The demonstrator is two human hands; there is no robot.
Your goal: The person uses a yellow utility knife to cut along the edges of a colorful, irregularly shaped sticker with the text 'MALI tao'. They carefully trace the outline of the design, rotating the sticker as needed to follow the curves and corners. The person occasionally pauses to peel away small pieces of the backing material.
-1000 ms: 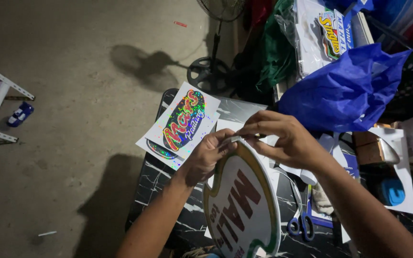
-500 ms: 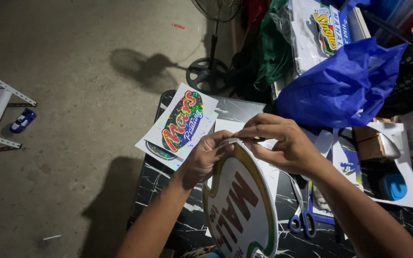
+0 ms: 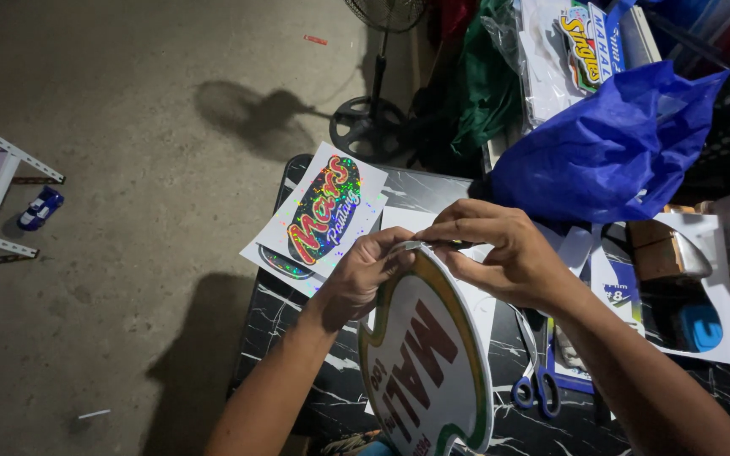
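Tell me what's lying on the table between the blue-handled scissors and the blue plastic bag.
In the head view, the right hand and forearm cross that stretch, between the scissors and the blue plastic bag. White printed sheets lie on the table beneath.

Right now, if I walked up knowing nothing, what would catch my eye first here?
Most likely the big rounded white sign with red lettering and a green-and-yellow edge, held at its top rim by the left hand and right hand at the middle of the view. Behind it, a glittery multicoloured sticker sheet lies on the dark marble-patterned table, and a bright blue plastic bag sits at the upper right.
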